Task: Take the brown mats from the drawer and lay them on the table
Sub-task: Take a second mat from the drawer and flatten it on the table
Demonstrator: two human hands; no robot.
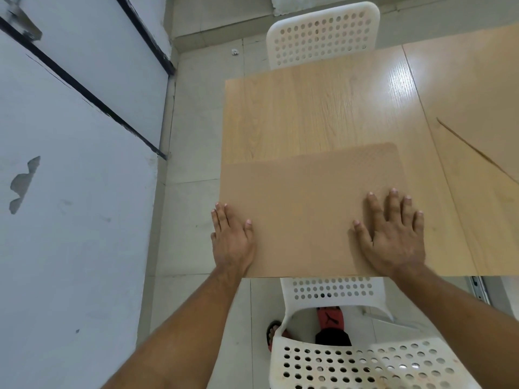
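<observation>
A brown mat (303,197) lies flat on the near left part of the light wooden table (317,108), its left and near edges about flush with the table's edges. My left hand (231,237) rests flat on the mat's left edge, fingers straight, with the outer fingers past the table's side. My right hand (393,231) presses flat on the mat's near right part, fingers spread. Another brown mat (486,141) shows at the right of the table, only partly in view. No drawer is seen except a metal rail (477,287) at the right under the table.
A white perforated chair (323,35) stands at the table's far side. A second white chair (351,357) stands right in front of me at the near side, with my feet under it. A pale wall (70,192) runs along the left, with tiled floor between.
</observation>
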